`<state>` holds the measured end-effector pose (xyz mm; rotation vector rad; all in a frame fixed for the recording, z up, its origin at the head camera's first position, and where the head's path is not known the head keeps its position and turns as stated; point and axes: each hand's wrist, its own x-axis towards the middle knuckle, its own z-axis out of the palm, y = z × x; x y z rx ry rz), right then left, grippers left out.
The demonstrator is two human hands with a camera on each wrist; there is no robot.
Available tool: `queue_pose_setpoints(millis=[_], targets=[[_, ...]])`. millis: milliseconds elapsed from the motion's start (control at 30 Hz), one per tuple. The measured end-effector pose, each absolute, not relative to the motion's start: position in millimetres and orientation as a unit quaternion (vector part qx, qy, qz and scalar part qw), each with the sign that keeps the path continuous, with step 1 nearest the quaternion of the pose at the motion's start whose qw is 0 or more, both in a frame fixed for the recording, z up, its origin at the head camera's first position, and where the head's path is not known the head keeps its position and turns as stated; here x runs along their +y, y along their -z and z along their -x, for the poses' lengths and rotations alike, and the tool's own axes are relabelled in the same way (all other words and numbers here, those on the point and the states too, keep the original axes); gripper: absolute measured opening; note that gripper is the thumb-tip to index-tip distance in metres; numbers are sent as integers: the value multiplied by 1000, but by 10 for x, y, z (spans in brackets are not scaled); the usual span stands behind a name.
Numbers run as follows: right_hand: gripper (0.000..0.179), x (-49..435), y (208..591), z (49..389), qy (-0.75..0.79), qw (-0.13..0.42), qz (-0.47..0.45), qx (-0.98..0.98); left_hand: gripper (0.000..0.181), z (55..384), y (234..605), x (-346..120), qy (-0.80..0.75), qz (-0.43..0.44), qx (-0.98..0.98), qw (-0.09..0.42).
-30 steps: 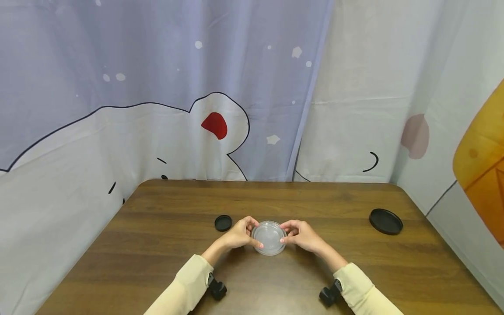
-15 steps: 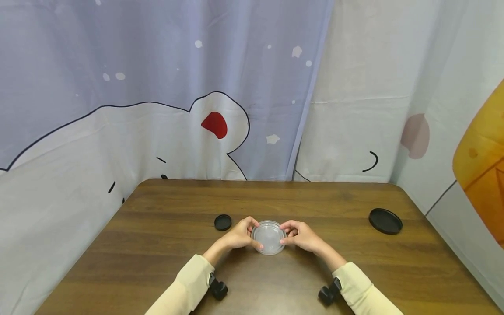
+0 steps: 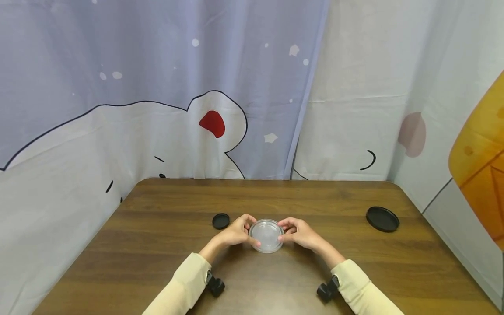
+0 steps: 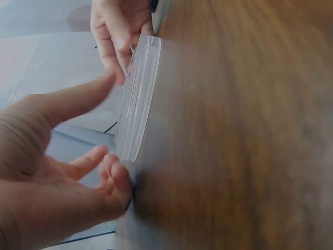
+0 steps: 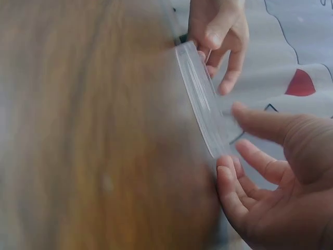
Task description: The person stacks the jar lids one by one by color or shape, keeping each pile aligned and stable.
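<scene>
Between my two hands lies a clear, round, shallow plastic dish (image 3: 266, 236), near the middle of the wooden table. My left hand (image 3: 238, 232) holds its left side, thumb at the near rim and fingers by the far rim. On the opposite side my right hand (image 3: 302, 233) holds the rim with thumb and curled fingers. Seen edge-on in the left wrist view, the dish (image 4: 139, 99) has a ridged side wall. Fingertips of the right hand meet the lower end of the dish (image 5: 200, 99) in the right wrist view. Whether it touches the table, I cannot tell.
A small black round shallow dish or lid (image 3: 221, 221) lies just left of the left hand. Another, larger black round one (image 3: 383, 219) sits far right on the wooden table (image 3: 157, 245). A printed curtain (image 3: 157, 144) hangs behind the table.
The head view has shifted slightly, so everything appears a little further left and up. Both hands keep the same hold on the clear dish.
</scene>
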<state>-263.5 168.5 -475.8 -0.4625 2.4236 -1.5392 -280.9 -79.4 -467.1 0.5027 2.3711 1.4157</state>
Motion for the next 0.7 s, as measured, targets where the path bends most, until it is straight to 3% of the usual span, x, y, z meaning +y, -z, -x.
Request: queue_pose_setpoints(millis=[333, 700], targets=[[49, 1920, 4555, 2631, 525, 51, 133, 839, 74, 2820, 4357, -292, -505, -196, 838, 68], [60, 2552, 4375, 2535, 520, -10, 31, 854, 77, 2880, 4239, 597, -574, -207, 785, 110]])
